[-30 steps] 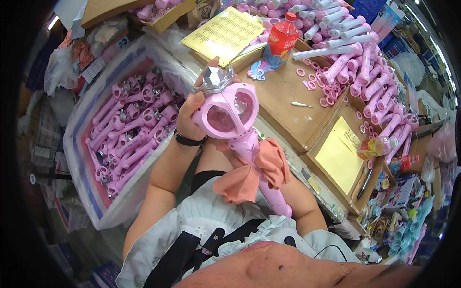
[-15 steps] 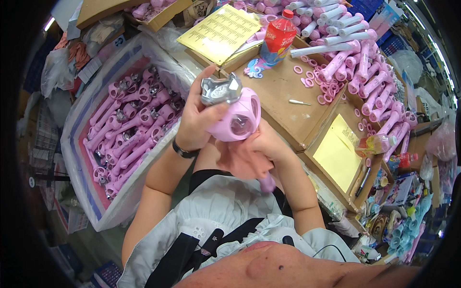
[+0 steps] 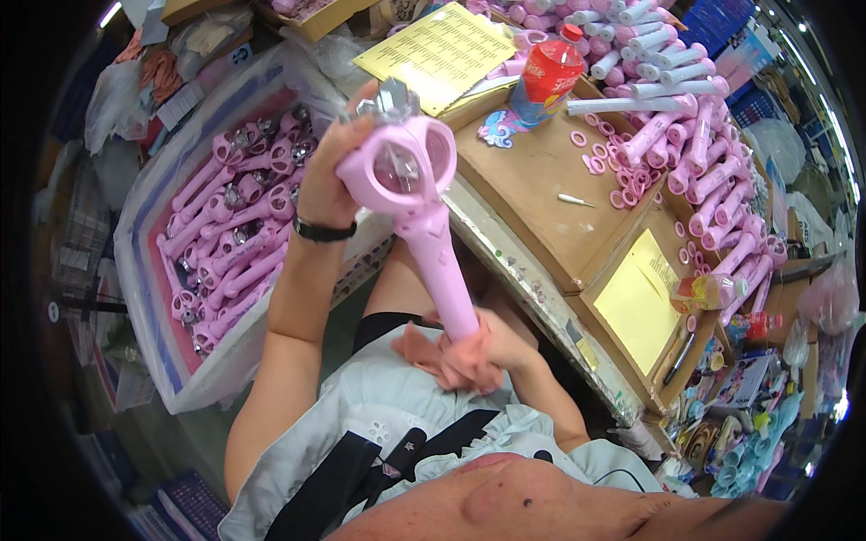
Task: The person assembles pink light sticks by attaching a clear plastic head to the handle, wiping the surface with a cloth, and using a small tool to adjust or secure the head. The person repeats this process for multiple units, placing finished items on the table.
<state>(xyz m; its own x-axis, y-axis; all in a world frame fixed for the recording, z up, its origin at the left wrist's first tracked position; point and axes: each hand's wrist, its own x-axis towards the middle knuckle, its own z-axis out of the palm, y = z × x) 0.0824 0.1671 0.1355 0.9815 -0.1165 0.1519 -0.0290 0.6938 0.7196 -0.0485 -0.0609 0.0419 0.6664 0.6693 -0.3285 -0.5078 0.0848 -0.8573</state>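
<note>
One pink wand (image 3: 442, 270): left hand (image 3: 332, 171) at head, right hand (image 3: 505, 343) at handle.

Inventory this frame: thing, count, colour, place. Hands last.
crowned wand: one, pink/silver, centre
cloth: one, coral, around wand's lower end
lined bin: one, whitish, left
binned wands: many, pink/silver, piled inside
cardboard trays: two adjoining, brown, right
rings: many, pink, in trays
red-capped bottle: one, red label, far tray
small tool: one, white, far tray
paper sheets: at least two, yellow, tray areas
pen: one, black, near tray
heaped handles: many, pink/white, far right
Remaining clutter: too blurred to itemise
left hand: one, bare, wand's head
right hand: one, bare, on cloth
</note>
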